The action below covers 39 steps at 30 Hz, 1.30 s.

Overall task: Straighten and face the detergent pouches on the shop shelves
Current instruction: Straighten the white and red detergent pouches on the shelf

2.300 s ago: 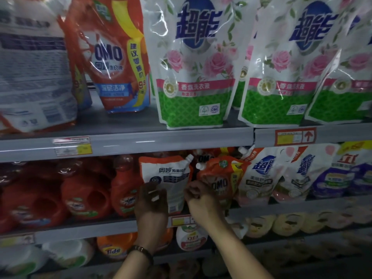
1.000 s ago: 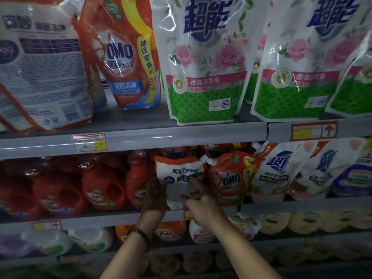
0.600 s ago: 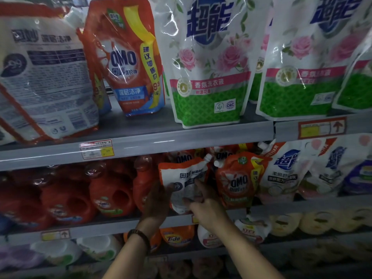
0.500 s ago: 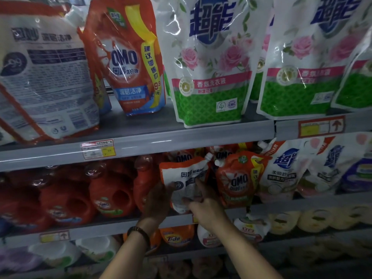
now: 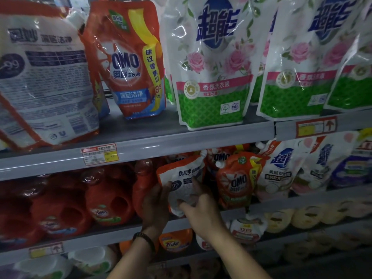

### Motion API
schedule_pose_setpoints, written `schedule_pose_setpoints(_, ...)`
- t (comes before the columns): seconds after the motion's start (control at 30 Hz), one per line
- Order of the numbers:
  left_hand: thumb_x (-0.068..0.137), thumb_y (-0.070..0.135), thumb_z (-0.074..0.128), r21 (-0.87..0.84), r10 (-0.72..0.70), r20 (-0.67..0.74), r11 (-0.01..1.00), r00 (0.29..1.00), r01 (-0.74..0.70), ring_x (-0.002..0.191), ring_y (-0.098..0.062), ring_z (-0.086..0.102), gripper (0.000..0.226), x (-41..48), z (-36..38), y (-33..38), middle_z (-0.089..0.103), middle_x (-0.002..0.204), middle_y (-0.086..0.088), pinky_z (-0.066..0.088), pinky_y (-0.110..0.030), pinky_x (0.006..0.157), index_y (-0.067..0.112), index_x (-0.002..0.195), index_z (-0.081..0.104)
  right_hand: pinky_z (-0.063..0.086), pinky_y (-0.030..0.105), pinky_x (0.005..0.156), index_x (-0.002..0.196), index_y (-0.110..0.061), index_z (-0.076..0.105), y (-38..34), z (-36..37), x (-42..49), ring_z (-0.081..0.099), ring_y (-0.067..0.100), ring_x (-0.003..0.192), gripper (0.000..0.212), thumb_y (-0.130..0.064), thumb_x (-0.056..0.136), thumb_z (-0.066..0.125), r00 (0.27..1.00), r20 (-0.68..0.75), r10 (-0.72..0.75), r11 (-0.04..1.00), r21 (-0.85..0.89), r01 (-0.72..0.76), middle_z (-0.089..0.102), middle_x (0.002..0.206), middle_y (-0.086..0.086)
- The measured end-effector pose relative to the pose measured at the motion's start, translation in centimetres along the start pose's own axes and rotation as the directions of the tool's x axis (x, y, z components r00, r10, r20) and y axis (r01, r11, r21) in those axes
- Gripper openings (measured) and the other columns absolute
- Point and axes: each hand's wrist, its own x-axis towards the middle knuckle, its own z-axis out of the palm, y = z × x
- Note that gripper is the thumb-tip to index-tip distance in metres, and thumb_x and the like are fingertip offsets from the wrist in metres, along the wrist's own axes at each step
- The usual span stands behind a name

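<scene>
A small white-and-orange OMO pouch (image 5: 182, 178) stands on the middle shelf (image 5: 112, 231) with its printed back facing out and its spout at the upper right. My left hand (image 5: 156, 206) grips its left edge, thumb on the face. My right hand (image 5: 201, 208) holds its lower right side, fingers curled onto the front. Right beside it stands an orange OMO pouch (image 5: 236, 178) facing forward. On the upper shelf (image 5: 161, 143) a large pouch (image 5: 44, 77) shows its back next to a front-facing orange OMO pouch (image 5: 128, 61).
Red detergent bottles (image 5: 80, 200) fill the middle shelf to the left. Green-and-white rose pouches (image 5: 213, 67) line the upper shelf on the right, blue-and-white pouches (image 5: 279, 168) stand below them. Tide tubs (image 5: 175, 241) and pale packs (image 5: 302, 214) sit on the lower shelf.
Both hands have lifted and tilted the small white pouch slightly, keeping hold of it; the camera has shifted so the shelves sit lower and further right in view.
</scene>
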Motion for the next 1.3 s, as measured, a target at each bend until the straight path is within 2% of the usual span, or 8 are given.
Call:
schedule_pose_setpoints(0.17,0.091,0.033,0.082,0.130,-0.012,-0.019,0.991,1.000,0.014,0.108,-0.023,0.076,0.018,0.6,-0.2,0.1,0.082,0.108,0.001,0.058,-0.045,0.099,0.028,0.107,0.079,0.046,0.012,0.101,0.123,-0.055,0.056,-0.7,1.1,0.0,0.056,-0.002,0.126,0.048,-0.041,0.084,0.081,0.999,-0.051,-0.010,1.000,0.018,0.011,0.058,0.135,-0.018)
schedule_pose_setpoints(0.27,0.069,0.024,0.088,-0.067,-0.065,-0.019,0.996,0.998,0.064,0.098,-0.023,0.075,0.047,-0.4,0.0,0.2,0.081,0.095,-0.006,0.061,-0.036,0.093,0.007,0.109,0.070,0.043,0.020,0.113,0.151,-0.037,0.050,-1.4,1.4,-0.3,0.047,-0.004,0.138,0.083,-0.059,0.077,0.081,0.998,-0.066,0.016,1.000,0.012,-0.016,0.052,0.148,-0.016)
schedule_pose_setpoints(0.33,0.078,0.022,0.076,0.027,-0.066,-0.048,0.997,0.997,0.067,0.104,-0.026,0.073,0.041,-1.9,0.6,0.0,0.078,0.101,-0.009,0.059,-0.036,0.095,0.002,0.112,0.069,0.046,0.009,0.101,0.127,-0.044,0.061,-1.9,1.0,-0.5,0.054,-0.023,0.116,0.050,-0.048,0.084,0.084,0.997,-0.073,0.007,0.999,0.051,-0.004,0.061,0.124,-0.031)
schedule_pose_setpoints(0.43,0.104,0.014,0.064,0.360,-0.072,-0.041,0.930,0.997,0.082,0.104,-0.030,0.076,0.015,-2.8,0.5,-0.7,0.077,0.104,-0.004,0.063,-0.048,0.089,0.012,0.113,0.075,0.059,0.027,0.094,0.113,-0.037,0.073,-2.4,0.8,-0.8,0.068,-0.011,0.102,0.034,-0.047,0.082,0.084,0.989,-0.139,-0.041,0.999,0.029,0.046,0.076,0.106,-0.024)
schedule_pose_setpoints(0.67,0.101,0.007,0.065,0.351,0.078,0.019,0.933,0.997,-0.080,0.046,-0.006,0.050,0.053,-5.6,2.5,1.4,0.061,0.047,0.003,0.035,-0.033,0.047,0.023,0.050,0.063,0.058,0.018,0.064,0.092,-0.024,0.080,-2.7,1.3,-1.1,0.072,-0.004,0.076,0.019,-0.041,0.085,0.084,0.934,-0.342,-0.104,0.993,-0.082,0.081,0.077,0.081,-0.018)
schedule_pose_setpoints(0.83,0.092,0.020,0.080,0.353,0.135,0.208,0.913,0.969,-0.203,0.078,0.000,0.074,0.024,-7.2,3.0,3.5,0.079,0.079,0.016,0.055,-0.028,0.062,0.042,0.084,0.083,0.040,0.018,0.045,0.060,-0.021,0.059,-1.6,0.1,-0.9,0.060,0.006,0.050,0.041,-0.011,0.099,0.064,0.895,-0.437,-0.089,0.993,-0.107,0.046,0.060,0.053,-0.004)
schedule_pose_setpoints(1.13,0.086,-0.007,0.067,0.422,0.062,0.201,0.895,0.978,-0.143,0.109,-0.007,0.068,0.054,-5.1,0.8,3.8,0.071,0.125,0.007,0.059,-0.044,0.098,0.037,0.116,0.071,0.044,0.027,0.047,0.067,-0.007,0.053,0.0,-2.6,0.6,0.059,0.019,0.054,0.030,0.006,0.093,0.056,0.884,-0.460,-0.078,0.986,-0.168,0.000,0.062,0.063,0.004)
schedule_pose_setpoints(1.3,0.090,0.058,0.076,0.301,-0.077,0.187,0.953,0.979,0.018,0.102,-0.032,0.077,0.049,-2.1,0.7,3.8,0.072,0.129,-0.009,0.065,-0.056,0.084,0.044,0.133,0.057,0.038,0.012,0.044,0.063,-0.019,0.047,-0.4,-4.1,0.8,0.053,0.002,0.049,0.043,0.009,0.093,0.058,0.910,-0.387,-0.145,0.965,-0.257,0.044,0.058,0.061,-0.005)
